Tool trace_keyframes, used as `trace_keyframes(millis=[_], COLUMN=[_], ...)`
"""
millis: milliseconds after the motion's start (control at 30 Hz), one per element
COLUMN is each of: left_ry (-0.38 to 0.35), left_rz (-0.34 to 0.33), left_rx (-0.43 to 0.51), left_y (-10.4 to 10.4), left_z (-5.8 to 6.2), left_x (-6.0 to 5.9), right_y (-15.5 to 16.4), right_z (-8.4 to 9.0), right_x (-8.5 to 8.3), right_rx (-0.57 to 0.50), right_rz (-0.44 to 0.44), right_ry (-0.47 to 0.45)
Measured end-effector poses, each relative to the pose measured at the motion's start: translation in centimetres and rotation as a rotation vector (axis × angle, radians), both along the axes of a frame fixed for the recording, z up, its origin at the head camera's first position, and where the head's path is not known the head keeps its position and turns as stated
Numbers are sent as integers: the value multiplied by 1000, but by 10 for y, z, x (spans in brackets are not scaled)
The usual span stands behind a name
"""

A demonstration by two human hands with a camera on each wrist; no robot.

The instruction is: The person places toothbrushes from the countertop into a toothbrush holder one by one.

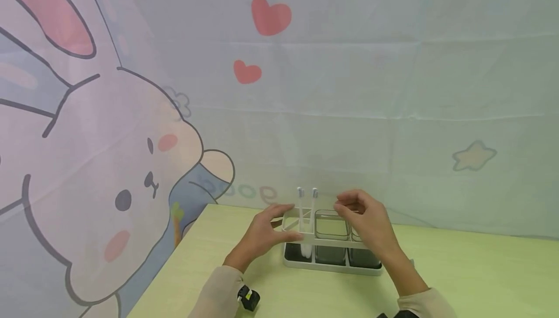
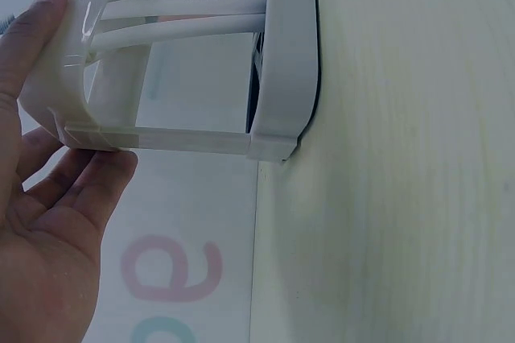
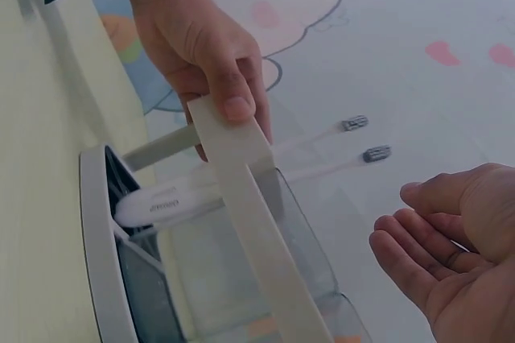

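Observation:
A white toothbrush rack (image 1: pixel 332 267) (image 2: pixel 286 53) (image 3: pixel 241 198) stands on the light green table near its far edge. Two white toothbrushes (image 1: pixel 307 194) (image 2: pixel 185 17) (image 3: pixel 364 138) stand in its left slot, and clear square cups (image 1: pixel 332 226) (image 3: pixel 298 238) fill the middle and right slots. My left hand (image 1: pixel 262 233) (image 2: pixel 48 238) (image 3: pixel 201 37) pinches the left end of the rack's top frame, thumb on the front rail and fingers behind it. Just above the right cups hovers my right hand (image 1: pixel 364 221) (image 3: pixel 451 254), with relaxed, slightly bent fingers and nothing in it.
The table (image 1: pixel 458 279) stretches to the right and toward me. A hanging cloth printed with a bunny (image 1: pixel 131 162), hearts and a star rises directly behind the rack. A black camera strap (image 1: pixel 249 298) sits on my left wrist.

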State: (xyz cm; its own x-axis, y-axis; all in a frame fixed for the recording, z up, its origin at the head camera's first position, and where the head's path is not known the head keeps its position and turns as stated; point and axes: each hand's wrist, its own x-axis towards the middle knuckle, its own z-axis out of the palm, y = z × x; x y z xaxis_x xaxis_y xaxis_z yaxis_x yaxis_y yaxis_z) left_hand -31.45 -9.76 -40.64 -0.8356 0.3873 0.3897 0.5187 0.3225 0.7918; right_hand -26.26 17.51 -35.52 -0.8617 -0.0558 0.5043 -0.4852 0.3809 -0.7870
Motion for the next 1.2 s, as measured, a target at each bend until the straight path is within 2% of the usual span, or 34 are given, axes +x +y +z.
trace_keyframes(millis=[200, 433, 867, 1200], left_ry=[-12, -1, -3, 0], left_rz=[-3, 1, 3, 1], left_rx=[-3, -7, 0, -3], left_y=[1, 1, 3, 3], left_z=[1, 0, 1, 0], left_x=[0, -1, 0, -1], right_y=[22, 50, 94, 120], right_z=[7, 1, -10, -20], right_x=[13, 20, 32, 35], right_rx=[48, 83, 190, 249], right_rz=[-18, -48, -163, -194], right_ry=[24, 18, -43, -132])
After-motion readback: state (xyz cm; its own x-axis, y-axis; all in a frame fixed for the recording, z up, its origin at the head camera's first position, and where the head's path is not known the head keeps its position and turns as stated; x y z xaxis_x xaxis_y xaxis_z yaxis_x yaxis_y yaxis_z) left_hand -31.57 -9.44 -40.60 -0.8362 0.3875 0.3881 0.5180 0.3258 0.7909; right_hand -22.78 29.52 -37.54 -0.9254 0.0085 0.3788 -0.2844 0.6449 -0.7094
